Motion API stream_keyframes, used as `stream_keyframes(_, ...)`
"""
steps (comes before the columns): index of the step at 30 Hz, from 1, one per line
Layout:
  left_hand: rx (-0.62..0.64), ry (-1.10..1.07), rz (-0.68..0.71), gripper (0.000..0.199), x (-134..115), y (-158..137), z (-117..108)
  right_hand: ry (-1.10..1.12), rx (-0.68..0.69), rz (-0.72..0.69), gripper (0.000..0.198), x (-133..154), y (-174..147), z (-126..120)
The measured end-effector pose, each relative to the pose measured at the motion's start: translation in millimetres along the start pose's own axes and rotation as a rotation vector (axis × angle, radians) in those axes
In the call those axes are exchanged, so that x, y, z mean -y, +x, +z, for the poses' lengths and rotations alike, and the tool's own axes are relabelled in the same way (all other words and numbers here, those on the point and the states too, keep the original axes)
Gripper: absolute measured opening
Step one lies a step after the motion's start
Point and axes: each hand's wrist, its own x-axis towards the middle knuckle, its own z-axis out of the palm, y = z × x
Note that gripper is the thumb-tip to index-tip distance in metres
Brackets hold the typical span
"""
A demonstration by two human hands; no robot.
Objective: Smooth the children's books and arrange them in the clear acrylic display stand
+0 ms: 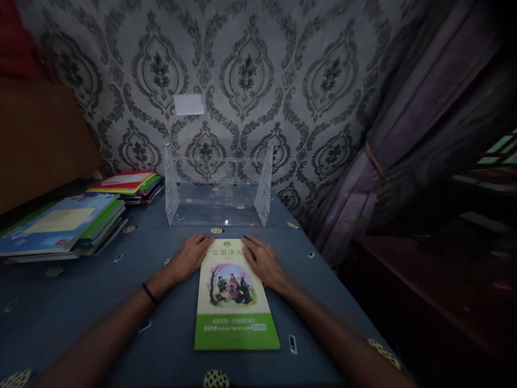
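A book (232, 291) with a white and green cover lies face up on the blue tablecloth. Its cover carries green Chinese characters and a painted scene of figures beside a tree. My left hand (190, 256) grips the book's upper left edge, with a dark band (149, 293) around that wrist. On the opposite side, my right hand (264, 261) has its fingers over the upper right edge and corner. Both thumbs are hard to make out. Just beyond the book stands a clear plastic rack (218, 215) with several cross bars and no books on it.
On the left lies a stack of books (64, 223) with a blue one on top; a second, colourful stack (129, 183) sits behind it. A white card (189, 104) appears against the patterned wall (246, 59). A tied purple curtain (363, 172) hangs at the right, near a dark red surface (420, 285).
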Motion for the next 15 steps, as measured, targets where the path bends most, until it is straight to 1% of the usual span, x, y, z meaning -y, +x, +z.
stream_keyframes(6, -0.022, 0.02, 0.012, 0.033, -0.4, -0.3, -1.4, -0.03, -0.015, 0.062, 0.046, 3.8, -9.3, -4.8)
stream_keyframes(10, -0.029, 0.025, 0.019, 0.033, 0.4, 0.1, -1.3, -0.049, -0.018, 0.044, 0.044, 3.2, -9.7, -6.8)
stream_keyframes(15, -0.028, 0.029, -0.001, 0.031, -0.3, 0.7, -2.8, -0.016, -0.03, 0.013, 0.042, -3.0, -5.9, -3.1)
